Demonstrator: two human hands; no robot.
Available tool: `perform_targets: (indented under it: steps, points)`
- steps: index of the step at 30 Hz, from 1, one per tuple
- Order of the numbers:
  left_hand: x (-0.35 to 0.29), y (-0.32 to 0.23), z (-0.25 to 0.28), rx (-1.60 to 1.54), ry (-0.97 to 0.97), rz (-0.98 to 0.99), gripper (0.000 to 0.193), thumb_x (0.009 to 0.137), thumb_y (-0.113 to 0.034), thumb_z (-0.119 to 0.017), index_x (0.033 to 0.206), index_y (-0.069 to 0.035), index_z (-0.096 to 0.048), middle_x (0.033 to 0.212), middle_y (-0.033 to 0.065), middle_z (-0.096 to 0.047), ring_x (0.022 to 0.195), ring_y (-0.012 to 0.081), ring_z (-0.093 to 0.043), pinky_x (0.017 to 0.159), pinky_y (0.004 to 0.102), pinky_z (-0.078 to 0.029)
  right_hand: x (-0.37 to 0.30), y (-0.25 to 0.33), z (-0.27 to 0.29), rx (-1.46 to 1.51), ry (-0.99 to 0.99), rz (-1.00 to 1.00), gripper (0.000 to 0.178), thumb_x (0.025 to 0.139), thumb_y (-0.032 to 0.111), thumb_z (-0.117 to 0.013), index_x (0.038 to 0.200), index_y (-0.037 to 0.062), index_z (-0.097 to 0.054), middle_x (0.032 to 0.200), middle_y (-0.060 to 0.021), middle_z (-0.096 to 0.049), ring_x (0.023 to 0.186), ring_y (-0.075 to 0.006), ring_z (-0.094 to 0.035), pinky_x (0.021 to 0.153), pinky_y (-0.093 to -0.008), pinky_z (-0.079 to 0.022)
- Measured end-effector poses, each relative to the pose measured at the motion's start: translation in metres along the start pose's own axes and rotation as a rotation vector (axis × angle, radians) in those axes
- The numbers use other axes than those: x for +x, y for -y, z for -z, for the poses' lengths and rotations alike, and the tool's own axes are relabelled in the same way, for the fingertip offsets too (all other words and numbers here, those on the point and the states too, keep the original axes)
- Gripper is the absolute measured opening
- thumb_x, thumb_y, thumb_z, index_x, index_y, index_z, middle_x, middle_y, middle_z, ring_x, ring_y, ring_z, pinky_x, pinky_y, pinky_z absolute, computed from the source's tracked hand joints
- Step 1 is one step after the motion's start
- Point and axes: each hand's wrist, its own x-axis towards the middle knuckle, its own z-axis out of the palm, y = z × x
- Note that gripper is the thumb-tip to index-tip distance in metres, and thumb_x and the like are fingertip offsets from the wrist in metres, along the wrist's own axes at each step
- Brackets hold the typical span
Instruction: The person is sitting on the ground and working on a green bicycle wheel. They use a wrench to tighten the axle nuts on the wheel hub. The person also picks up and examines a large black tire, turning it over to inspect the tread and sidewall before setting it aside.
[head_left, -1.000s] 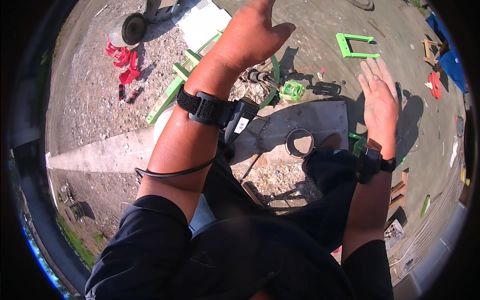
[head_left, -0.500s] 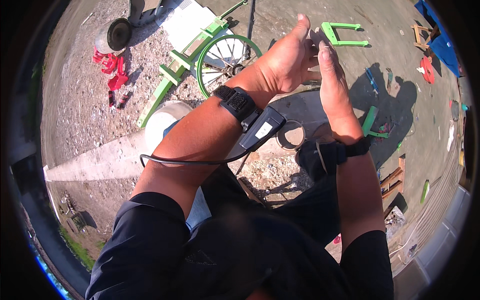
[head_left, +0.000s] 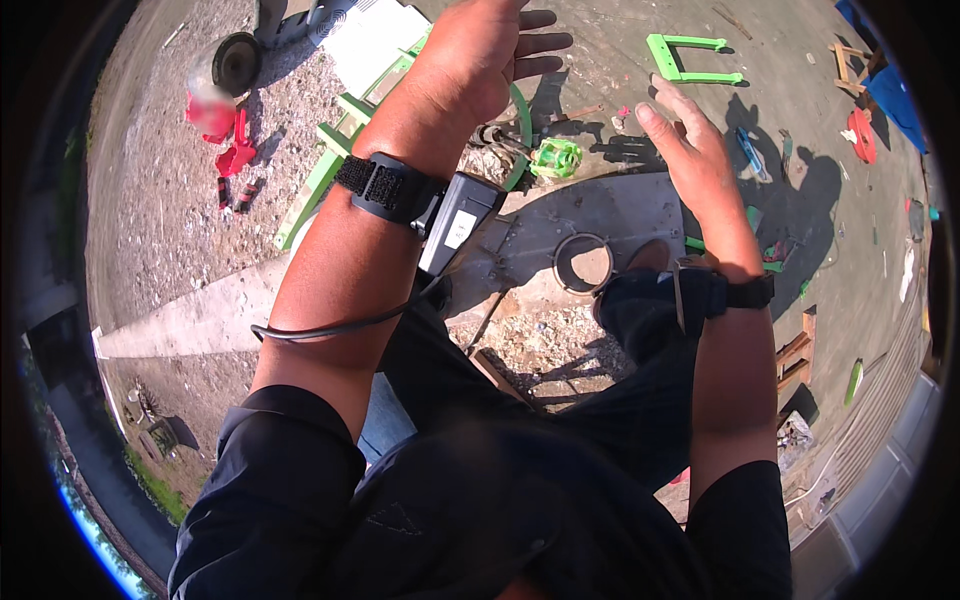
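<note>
My left hand (head_left: 475, 60) is raised at the upper middle, its fingers stretched to the right and apart, with nothing in them. Below and behind it lies a long green frame (head_left: 308, 200). Part of a green wheel rim (head_left: 522, 115) shows beside the hand; the rest is hidden by my hand and forearm. A bright green cage-like piece (head_left: 556, 158) lies on the ground between my hands. My right hand (head_left: 695, 150) is held up to the right, thumb and fingers spread, also holding nothing. Farther off lies a green U-shaped frame (head_left: 662, 60).
A round ring (head_left: 560, 275) sits near my feet by a concrete slab (head_left: 620, 205). Red pieces (head_left: 236, 160) and a container with a dark round end (head_left: 235, 65) lie left on gravel. A blue tool (head_left: 748, 150) and a red disc (head_left: 860, 135) lie right.
My hands, close together before, have moved apart. The left went up and left, covering most of the wheel; the right shifted right and down. The green cage-like piece now shows.
</note>
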Motion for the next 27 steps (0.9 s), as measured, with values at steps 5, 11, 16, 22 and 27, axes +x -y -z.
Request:
perform_targets:
  steps: [5,11,16,22,27]
  points:
    - [0.002,-0.008,0.01,0.03,-0.057,-0.094,0.07,0.099,-0.05,-0.048,0.141,0.006,-0.042,0.13,0.0262,-0.056,0.119,0.0344,-0.056,0.1,0.0441,-0.044,0.007,-0.022,0.007,0.098,-0.028,-0.025,0.066,0.091,0.044,-0.067,0.137,-0.0016,-0.053,0.128,-0.0233,-0.061,0.117,-0.024,-0.059,0.103,-0.0338,-0.041]
    - [0.0,-0.012,0.013,0.043,-0.071,-0.145,0.069,0.099,-0.048,-0.049,0.142,0.006,-0.04,0.132,0.0261,-0.054,0.118,0.0338,-0.057,0.099,0.043,-0.045,0.009,-0.021,0.007,0.064,0.027,-0.029,0.066,0.095,0.039,-0.064,0.141,-0.0042,-0.046,0.125,-0.0145,-0.06,0.108,-0.0204,-0.062,0.1,-0.0307,-0.042]
    - [0.0,-0.019,0.02,0.046,-0.09,-0.174,0.069,0.099,-0.046,-0.05,0.143,0.005,-0.038,0.134,0.026,-0.053,0.117,0.0333,-0.058,0.097,0.0422,-0.047,0.006,-0.015,0.006,0.11,0.052,-0.06,0.066,0.096,0.04,-0.062,0.143,-0.0026,-0.045,0.131,-0.0187,-0.057,0.113,-0.0242,-0.062,0.102,-0.032,-0.041]
    - [0.002,-0.026,0.031,0.041,-0.109,-0.193,0.068,0.099,-0.044,-0.051,0.144,0.005,-0.035,0.136,0.026,-0.051,0.116,0.0327,-0.058,0.096,0.0412,-0.049,0.008,-0.019,0.007,0.085,0.071,-0.055,0.067,0.097,0.04,-0.061,0.145,-0.0026,-0.043,0.136,-0.0221,-0.054,0.114,-0.0259,-0.062,0.103,-0.0325,-0.041]
    - [0.004,-0.028,0.035,0.041,-0.117,-0.204,0.068,0.099,-0.042,-0.052,0.145,0.004,-0.034,0.137,0.0259,-0.05,0.115,0.0322,-0.059,0.094,0.0403,-0.05,0.008,-0.019,0.007,0.081,0.08,-0.053,0.068,0.096,0.04,-0.062,0.144,-0.0038,-0.043,0.134,-0.0218,-0.055,0.112,-0.0248,-0.063,0.101,-0.0321,-0.043]
